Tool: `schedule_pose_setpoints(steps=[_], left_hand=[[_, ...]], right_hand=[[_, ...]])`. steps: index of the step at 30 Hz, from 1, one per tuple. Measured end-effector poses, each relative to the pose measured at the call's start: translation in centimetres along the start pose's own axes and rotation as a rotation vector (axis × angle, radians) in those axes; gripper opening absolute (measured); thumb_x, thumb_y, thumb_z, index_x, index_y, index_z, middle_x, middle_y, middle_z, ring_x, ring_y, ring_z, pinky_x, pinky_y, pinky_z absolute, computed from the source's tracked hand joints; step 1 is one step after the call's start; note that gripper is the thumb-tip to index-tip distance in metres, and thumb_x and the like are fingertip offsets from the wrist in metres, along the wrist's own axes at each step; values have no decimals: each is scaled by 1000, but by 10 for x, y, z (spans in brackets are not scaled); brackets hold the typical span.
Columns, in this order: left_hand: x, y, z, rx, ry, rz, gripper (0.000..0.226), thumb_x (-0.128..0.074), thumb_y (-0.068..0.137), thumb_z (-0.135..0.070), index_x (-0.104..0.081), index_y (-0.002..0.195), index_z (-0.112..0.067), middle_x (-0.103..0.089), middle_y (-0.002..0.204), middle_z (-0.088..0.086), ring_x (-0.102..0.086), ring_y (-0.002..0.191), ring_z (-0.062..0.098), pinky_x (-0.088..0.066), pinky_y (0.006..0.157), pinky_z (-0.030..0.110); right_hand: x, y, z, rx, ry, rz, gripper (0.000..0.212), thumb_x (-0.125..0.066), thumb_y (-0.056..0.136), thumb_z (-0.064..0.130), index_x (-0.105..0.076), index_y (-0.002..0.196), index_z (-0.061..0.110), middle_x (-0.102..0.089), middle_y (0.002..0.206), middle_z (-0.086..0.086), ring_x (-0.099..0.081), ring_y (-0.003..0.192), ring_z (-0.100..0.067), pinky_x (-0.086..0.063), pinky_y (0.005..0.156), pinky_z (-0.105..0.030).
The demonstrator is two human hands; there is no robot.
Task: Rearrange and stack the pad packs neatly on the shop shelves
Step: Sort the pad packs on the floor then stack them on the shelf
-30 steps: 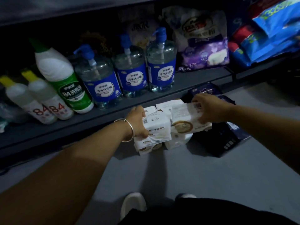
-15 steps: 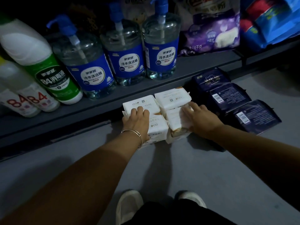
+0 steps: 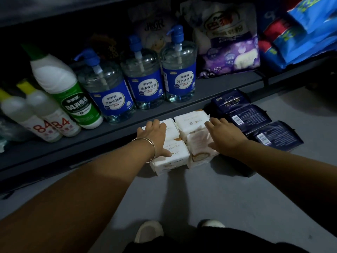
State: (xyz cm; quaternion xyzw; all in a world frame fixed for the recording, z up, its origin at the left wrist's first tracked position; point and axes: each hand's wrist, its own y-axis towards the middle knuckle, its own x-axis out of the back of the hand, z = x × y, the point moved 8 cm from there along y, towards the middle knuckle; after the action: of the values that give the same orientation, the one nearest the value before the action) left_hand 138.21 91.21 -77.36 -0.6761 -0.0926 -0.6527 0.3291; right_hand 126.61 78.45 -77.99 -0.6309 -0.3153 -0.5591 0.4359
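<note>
Several white pad packs (image 3: pixel 191 121) sit bunched in a block on the grey floor against the bottom shelf (image 3: pixel 209 86). My left hand (image 3: pixel 155 137), with a bangle on its wrist, lies flat on the left packs, fingers spread and thumb along the front pack (image 3: pixel 175 157). My right hand (image 3: pixel 224 136) rests flat against the right side of the block, fingers straight. Three dark blue pad packs (image 3: pixel 248 115) lie fanned out on the floor just to the right of the white ones.
On the shelf stand three clear pump bottles with blue labels (image 3: pixel 144 86), a green-labelled 84 bottle (image 3: pixel 73 99), two small 84 bottles (image 3: pixel 49 121), a purple washing-powder bag (image 3: pixel 229 42) and blue bags (image 3: pixel 308 33). My shoes (image 3: pixel 149 232) show at the bottom.
My right hand let go of the white pack it was lifting. Both hands now lie flat on the white block. Over the last half second they hardly moved.
</note>
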Motion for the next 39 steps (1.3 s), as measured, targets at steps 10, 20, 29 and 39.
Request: schedule_pose_setpoints(steps=[10,20,29,39], left_hand=[[47,26,-2,-72,-212,-80,55,-67,80,-40,-41,122,-16,-37,127,5,-37,118,25,-37,98,40],[130,0,26,-45,-379,-308,39,-64,84,-30,-46,116,-17,-40,126,5,-40,119,25,-38,100,42],[248,-36,69,-71,-442,-515,33,-65,82,-21,-51,111,-12,-46,118,9,-49,110,27,-41,97,38],[364,-50,106,-116,-354,-693,31,-62,86,-20,-52,115,-14,-47,120,6,-49,110,23,-39,95,29]], right_hand=[[40,43,19,57,-1,-7,51,-61,88,35,-43,131,14,-44,134,-9,-42,122,-28,-43,98,-40],[144,49,49,99,88,-192,41,-59,87,19,-51,126,10,-52,128,-11,-49,117,-30,-45,95,-41],[280,36,73,108,168,-395,38,-57,89,22,-54,124,11,-60,123,-13,-55,113,-31,-45,89,-37],[387,79,64,52,225,-532,46,-56,84,12,-53,130,16,-59,124,-14,-56,111,-33,-47,86,-34]])
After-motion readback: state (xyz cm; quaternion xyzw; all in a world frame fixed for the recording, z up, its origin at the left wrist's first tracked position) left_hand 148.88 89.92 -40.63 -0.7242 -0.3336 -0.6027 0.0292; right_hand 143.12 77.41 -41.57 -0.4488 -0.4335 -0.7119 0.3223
